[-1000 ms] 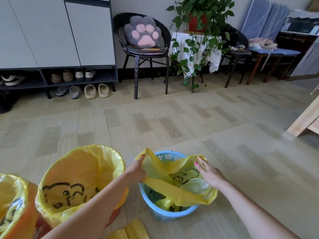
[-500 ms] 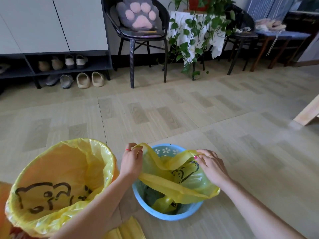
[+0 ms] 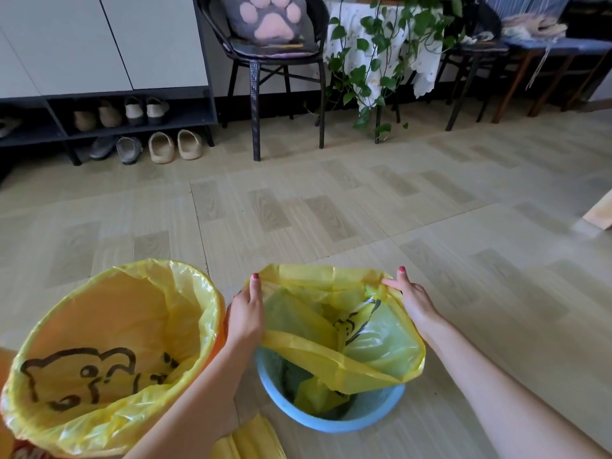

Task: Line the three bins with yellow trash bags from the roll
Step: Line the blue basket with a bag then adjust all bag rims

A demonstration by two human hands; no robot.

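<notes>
A blue bin (image 3: 371,414) stands on the floor in front of me with a yellow trash bag (image 3: 337,356) inside it. The bag's far edge is stretched over the bin's far rim, while its near edge lies loose across the opening. My left hand (image 3: 246,314) grips the bag's left edge and my right hand (image 3: 412,298) grips its right edge. Left of it stands an orange bin lined with a yellow bag (image 3: 109,352) printed with a black cartoon. A yellow bag roll (image 3: 246,440) lies by the bottom edge.
A dark chair (image 3: 275,58) with a paw cushion, a trailing green plant (image 3: 381,61) and a shoe rack (image 3: 109,117) with slippers line the far wall. A wooden furniture corner (image 3: 599,213) juts in at right. Tiled floor lies between.
Both hands have spread apart and pushed forward, pulling the bag's far edge over the blue bin's far rim. The camera has tilted down and right, and the leftmost bin has left view.
</notes>
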